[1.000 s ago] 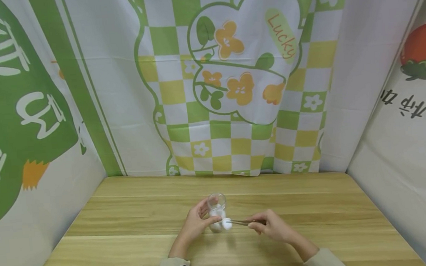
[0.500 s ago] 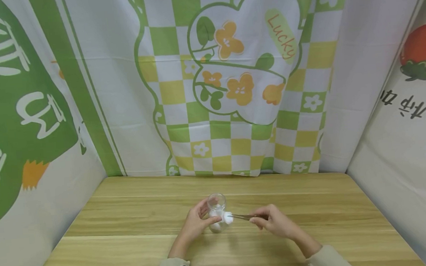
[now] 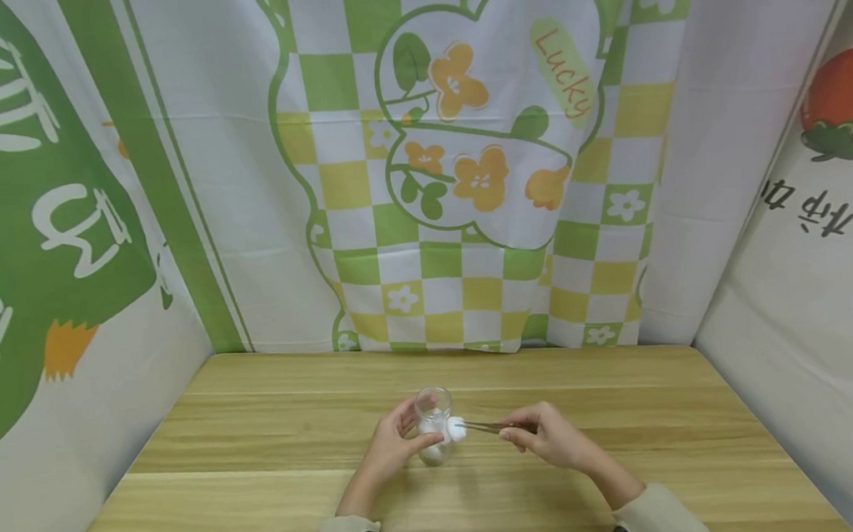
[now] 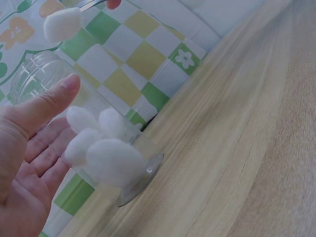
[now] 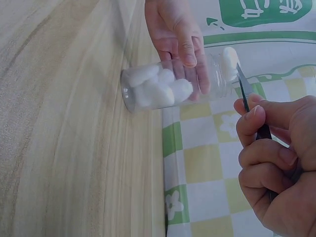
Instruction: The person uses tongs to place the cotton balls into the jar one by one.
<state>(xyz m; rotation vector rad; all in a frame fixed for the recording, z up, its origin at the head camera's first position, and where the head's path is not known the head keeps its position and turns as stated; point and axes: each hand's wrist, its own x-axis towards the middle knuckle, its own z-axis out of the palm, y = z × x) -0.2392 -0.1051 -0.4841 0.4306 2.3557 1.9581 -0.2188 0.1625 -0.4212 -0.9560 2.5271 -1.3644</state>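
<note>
cotton ball (image 3: 455, 429) in tweezers (image 3: 484, 427) risen to jar (image 3: 434, 424) mouth; right hand (image 3: 553, 438) pinching tweezers, left hand (image 3: 391, 451) gripping jar.

Left hand (image 4: 24, 148) holds a jar (image 4: 89, 143) of cotton balls (image 4: 106, 153).

Left hand (image 3: 390, 450) cupped, right hand (image 3: 553, 437) pinched, sleeves low.

"Lucky" on green oval of backdrop cloth (image 3: 562, 71).
</note>
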